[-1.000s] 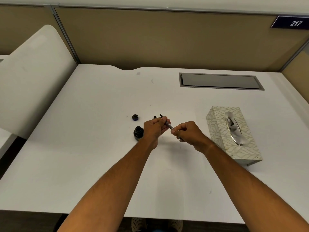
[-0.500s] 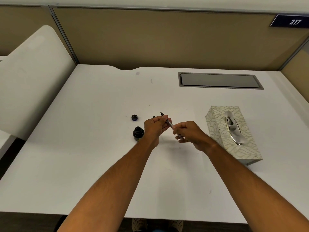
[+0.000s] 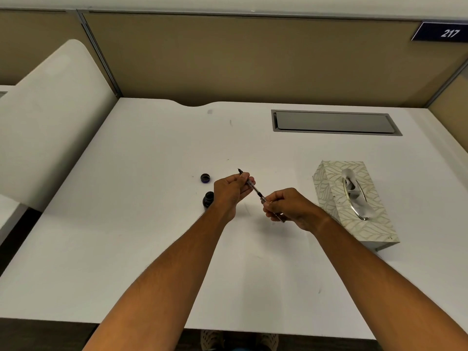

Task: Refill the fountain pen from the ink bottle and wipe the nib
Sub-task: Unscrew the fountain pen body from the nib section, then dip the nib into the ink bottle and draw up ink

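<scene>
While both your hands work the fountain pen [image 3: 254, 188] above the counter [image 3: 152, 236], the ink bottle [image 3: 208, 199] stands uncapped just left of your left hand [image 3: 229, 192], so the opening step looks done.

Grip state: left hand pinches the front section of the pen, nib pointing up and away from you, past the fingertips. Right hand [image 3: 288, 207] is closed around the rear end, a dark barrel piece showing under the fingers. Whether you are twisting the converter or separating the barrel cannot be told at this size.

Progress, as a judgement: bottle open, pen held clear of the bottle, nib not in the ink. Whether the pen already holds ink cannot be read. Wiping appears not yet done; no tissue is in either hand.

Left to do, as far as can be judged: fill (if not yet filled), wipe the nib, close the pen, recap the bottle.

Count:
- ink bottle: one
- bottle cap [image 3: 205, 178]: one, lying just behind the bottle
- fountain pen: one
- tissue box [image 3: 354, 201]: one, well right of the bottle, a tissue standing out of its slot
</scene>
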The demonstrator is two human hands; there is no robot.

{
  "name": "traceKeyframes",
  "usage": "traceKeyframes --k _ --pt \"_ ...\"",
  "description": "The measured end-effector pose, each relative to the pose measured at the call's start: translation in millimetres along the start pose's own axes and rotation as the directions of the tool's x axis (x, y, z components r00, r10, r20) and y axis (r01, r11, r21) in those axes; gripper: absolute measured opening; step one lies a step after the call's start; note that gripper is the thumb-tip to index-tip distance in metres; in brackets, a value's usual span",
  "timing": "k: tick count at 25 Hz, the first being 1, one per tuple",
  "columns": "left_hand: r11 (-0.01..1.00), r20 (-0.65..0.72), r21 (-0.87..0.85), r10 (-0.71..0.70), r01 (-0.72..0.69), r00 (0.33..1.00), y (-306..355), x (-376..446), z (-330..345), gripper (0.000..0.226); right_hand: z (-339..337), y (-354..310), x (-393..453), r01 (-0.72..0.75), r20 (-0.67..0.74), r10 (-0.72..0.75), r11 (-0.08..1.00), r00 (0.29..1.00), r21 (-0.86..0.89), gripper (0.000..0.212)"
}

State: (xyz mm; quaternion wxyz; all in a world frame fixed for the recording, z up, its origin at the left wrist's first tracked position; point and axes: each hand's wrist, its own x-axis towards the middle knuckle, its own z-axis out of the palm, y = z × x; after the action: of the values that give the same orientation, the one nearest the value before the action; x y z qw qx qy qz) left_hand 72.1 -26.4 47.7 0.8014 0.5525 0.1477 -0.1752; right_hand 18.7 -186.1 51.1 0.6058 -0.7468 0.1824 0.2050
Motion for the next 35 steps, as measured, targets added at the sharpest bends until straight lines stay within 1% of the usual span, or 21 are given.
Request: traceKeyframes --k 2,5,8,12,14,17,21,23,24,25,26,28,30,32,35 --pt "1.000 -0.018 -0.005 0.007 -0.007 1.000 1.9 1.6 -2.4 0.011 -4.9 7.1 -0.2 -0.036 -0.021 0.035 0.996 0.999 -0.083 0.004" --pt "1.000 -0.031 -0.006 0.016 -0.016 0.999 2.9 2.8 -5.0 0.019 -9.4 17.0 1.9 -0.075 -0.067 0.066 0.985 0.996 -0.153 0.007" --pt "1.000 -0.032 -0.021 0.001 -0.001 0.999 1.6 1.2 -5.9 0.017 -3.0 27.2 9.1 -0.043 -0.183 0.003 0.976 0.983 -0.215 0.015" --pt "0.998 -0.025 -0.050 -0.027 0.026 0.999 -1.0 -2.3 -7.9 0.012 20.4 35.4 19.0 -0.005 -0.299 -0.124 0.918 0.946 -0.396 0.025" --pt "0.997 -0.026 -0.062 -0.039 0.038 0.999 -0.5 -4.0 -10.4 0.011 28.8 39.0 23.2 -0.020 -0.318 -0.151 0.879 0.936 -0.477 0.027" --pt "0.996 -0.028 -0.074 -0.058 0.055 0.998 0.2 -5.5 -15.3 0.017 34.1 46.5 25.8 -0.043 -0.324 -0.156 0.846 0.933 -0.531 0.026" --pt "0.995 -0.044 -0.077 -0.070 0.067 0.997 -0.3 -7.6 -22.0 0.022 36.0 54.3 25.5 -0.039 -0.335 -0.176 0.836 0.926 -0.548 0.024" --pt "0.994 -0.042 -0.083 -0.071 0.067 0.997 -0.7 -9.7 -24.1 0.023 36.1 55.2 24.1 -0.038 -0.334 -0.184 0.826 0.924 -0.562 0.026" --pt "0.994 -0.038 -0.088 -0.072 0.068 0.997 -1.1 -10.8 -24.8 0.024 36.4 54.6 22.6 -0.022 -0.341 -0.211 0.822 0.916 -0.569 0.028" --pt "0.993 -0.035 -0.092 -0.074 0.071 0.997 -1.0 -12.2 -25.8 0.024 37.8 52.1 19.4 0.020 -0.350 -0.253 0.835 0.902 -0.550 0.030" --pt "0.993 -0.032 -0.094 -0.077 0.073 0.997 -0.3 -13.3 -27.0 0.024 40.3 47.7 15.3 0.098 -0.356 -0.305 0.862 0.883 -0.497 0.032" --pt "0.992 -0.029 -0.100 -0.080 0.077 0.996 2.6 -14.9 -30.6 0.023 46.4 34.8 4.8 0.310 -0.320 -0.418 0.889 0.850 -0.336 0.041" --pt "0.990 -0.025 -0.118 -0.084 0.080 0.996 5.9 -16.3 -36.1 0.018 54.8 22.1 -5.0 0.487 -0.278 -0.541 0.839 0.794 -0.241 0.045" --pt "0.984 -0.024 -0.153 -0.094 0.089 0.995 9.6 -18.5 -41.4 0.016 63.7 12.9 -10.2 0.578 -0.276 -0.613 0.790 0.740 -0.206 0.039" --pt "0.978 -0.032 -0.182 -0.105 0.097 0.994 14.8 -22.0 -48.1 0.016 76.8 6.0 -13.6 0.643 -0.294 -0.675 0.737 0.677 -0.210 0.029"
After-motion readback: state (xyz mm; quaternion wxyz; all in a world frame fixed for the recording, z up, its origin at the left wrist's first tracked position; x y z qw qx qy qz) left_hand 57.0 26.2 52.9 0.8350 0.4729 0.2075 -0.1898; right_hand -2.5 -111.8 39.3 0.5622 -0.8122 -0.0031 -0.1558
